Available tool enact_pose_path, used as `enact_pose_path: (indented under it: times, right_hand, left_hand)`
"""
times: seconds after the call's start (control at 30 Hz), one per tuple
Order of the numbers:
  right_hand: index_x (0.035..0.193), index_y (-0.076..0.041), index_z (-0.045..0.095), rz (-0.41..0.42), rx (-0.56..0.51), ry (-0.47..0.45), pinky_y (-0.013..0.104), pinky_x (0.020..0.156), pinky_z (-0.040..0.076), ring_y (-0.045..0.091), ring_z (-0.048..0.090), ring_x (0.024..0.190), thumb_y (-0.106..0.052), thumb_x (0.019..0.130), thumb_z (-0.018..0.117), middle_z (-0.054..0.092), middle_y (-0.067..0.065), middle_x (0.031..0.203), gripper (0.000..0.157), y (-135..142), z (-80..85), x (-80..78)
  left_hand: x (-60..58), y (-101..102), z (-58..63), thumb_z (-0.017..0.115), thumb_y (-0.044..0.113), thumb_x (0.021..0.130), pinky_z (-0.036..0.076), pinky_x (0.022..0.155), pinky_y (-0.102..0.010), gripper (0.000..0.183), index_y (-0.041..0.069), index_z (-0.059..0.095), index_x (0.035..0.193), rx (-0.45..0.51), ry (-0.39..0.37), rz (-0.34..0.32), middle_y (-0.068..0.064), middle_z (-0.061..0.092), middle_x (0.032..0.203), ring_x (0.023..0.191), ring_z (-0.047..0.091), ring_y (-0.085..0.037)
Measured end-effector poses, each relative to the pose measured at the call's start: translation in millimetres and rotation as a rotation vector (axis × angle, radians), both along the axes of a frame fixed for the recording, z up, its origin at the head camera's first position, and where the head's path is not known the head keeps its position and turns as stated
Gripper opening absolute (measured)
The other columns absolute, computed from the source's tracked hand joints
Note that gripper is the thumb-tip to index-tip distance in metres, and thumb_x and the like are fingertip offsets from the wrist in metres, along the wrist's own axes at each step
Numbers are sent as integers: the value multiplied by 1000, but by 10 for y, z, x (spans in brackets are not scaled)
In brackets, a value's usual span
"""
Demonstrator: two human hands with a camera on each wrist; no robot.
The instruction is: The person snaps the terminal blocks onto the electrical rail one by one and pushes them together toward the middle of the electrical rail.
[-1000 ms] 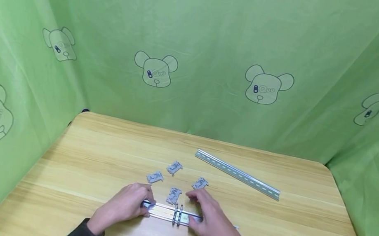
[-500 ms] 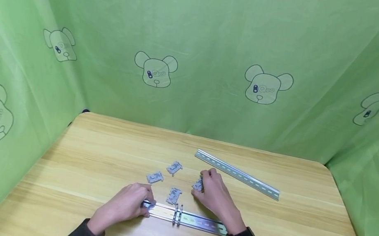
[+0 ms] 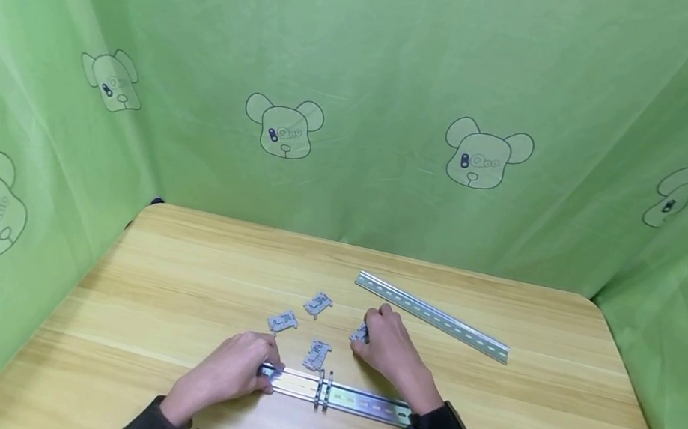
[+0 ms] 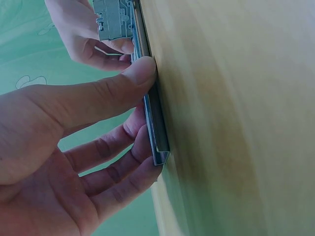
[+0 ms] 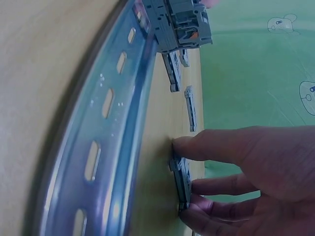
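Observation:
A slotted metal DIN rail (image 3: 363,403) lies near the front of the table. My left hand (image 3: 233,367) grips its left end, thumb on the near edge and fingers on the far edge in the left wrist view. Two thin grey terminal blocks (image 3: 319,390) stand upright across the rail near its middle. Beyond the rail, my right hand (image 3: 392,350) pinches a loose grey terminal block (image 5: 182,179) between thumb and fingers. That block is at the tabletop, partly hidden by the fingers in the head view.
Three more grey terminal blocks lie flat beyond the rail: a left one (image 3: 282,321), a far one (image 3: 318,304) and a near one (image 3: 317,355). A second DIN rail (image 3: 436,318) lies slanted at the back right. Green curtains (image 3: 361,195) surround the wooden table (image 3: 208,252).
My right hand has left the rail's right part, moved away from me to the rightmost loose terminal block and taken hold of it. The left hand keeps its grip on the rail.

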State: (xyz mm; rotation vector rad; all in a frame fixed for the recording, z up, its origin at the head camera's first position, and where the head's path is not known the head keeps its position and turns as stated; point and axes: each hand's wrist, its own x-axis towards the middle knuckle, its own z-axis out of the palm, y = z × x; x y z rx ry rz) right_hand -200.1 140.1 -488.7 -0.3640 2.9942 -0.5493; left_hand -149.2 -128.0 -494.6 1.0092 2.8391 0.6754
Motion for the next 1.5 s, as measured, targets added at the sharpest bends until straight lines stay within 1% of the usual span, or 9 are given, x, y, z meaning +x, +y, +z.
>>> enact_pose_path:
  times: [0.2, 0.3, 0.47, 0.7, 0.77, 1.0, 1.2, 1.3, 1.5]
  right_hand:
    - [109, 6, 65, 21, -52, 58, 31, 63, 52, 20, 50, 75, -24, 75, 80, 55, 10, 93, 47, 59, 8, 43]
    - [112, 6, 65, 45, -75, 102, 30, 62, 52, 19, 51, 75, -24, 75, 80, 56, 10, 94, 50, 104, 15, 96]
    - [118, 2, 65, 94, -94, 124, 28, 62, 52, 17, 52, 78, -24, 76, 77, 58, 7, 99, 51, 171, 40, 213]
    - [116, -1, 66, 179, -192, 159, 33, 78, 58, 19, 60, 89, -23, 72, 80, 60, 2, 101, 51, 287, 92, 354]
    - [116, -2, 66, 194, -226, 166, 33, 81, 58, 18, 61, 91, -22, 72, 81, 61, 1, 101, 51, 343, 111, 398]
    - [113, -6, 63, 208, -303, 138, 35, 81, 59, 15, 62, 93, -21, 71, 84, 63, 0, 104, 50, 597, 149, 577]
    - [117, -8, 61, 285, -347, 194, 34, 80, 60, 14, 63, 94, -14, 69, 83, 64, 3, 107, 53, 839, 134, 683]
    - [115, -8, 61, 309, -375, 217, 34, 80, 60, 14, 63, 95, -8, 67, 82, 64, 3, 106, 52, 949, 110, 740]
    - [111, -7, 61, 308, -431, 172, 36, 82, 60, 17, 62, 99, 0, 66, 80, 63, 4, 107, 50, 1110, 66, 819]
  left_hand:
    - [-12, 14, 0, 86, 18, 68, 58, 72, -30, 27, 10, 77, 92, 9, -8, -5, -1, 72, 89, 77, 66, -14]
    - [-20, 14, -12, 86, 18, 68, 58, 71, -29, 27, 10, 77, 92, 10, -1, -7, -1, 72, 89, 77, 66, -14]
    - [-26, 6, -29, 86, 19, 67, 59, 71, -28, 28, 9, 77, 92, 9, 3, -10, -2, 72, 89, 78, 66, -15]
    - [-24, -6, -16, 86, 19, 67, 59, 72, -29, 28, 9, 77, 92, 9, -3, -7, -2, 72, 90, 78, 66, -15]
    - [-25, -5, -14, 86, 19, 67, 59, 73, -29, 28, 9, 77, 92, 4, -6, -7, -2, 72, 91, 79, 66, -15]
    - [-32, 5, -20, 86, 20, 67, 58, 71, -28, 28, 10, 78, 93, 5, -14, -9, 0, 72, 90, 78, 65, -13]
    - [-20, 7, -15, 86, 20, 67, 58, 70, -28, 28, 10, 78, 92, 11, -9, -10, 0, 71, 89, 77, 65, -13]
    - [-10, 13, -18, 85, 20, 67, 58, 70, -28, 28, 10, 78, 92, 11, -9, -14, -1, 71, 90, 77, 65, -13]
    - [0, 10, -28, 85, 20, 68, 58, 70, -29, 28, 10, 77, 93, 11, -13, -6, -1, 72, 90, 77, 65, -14]
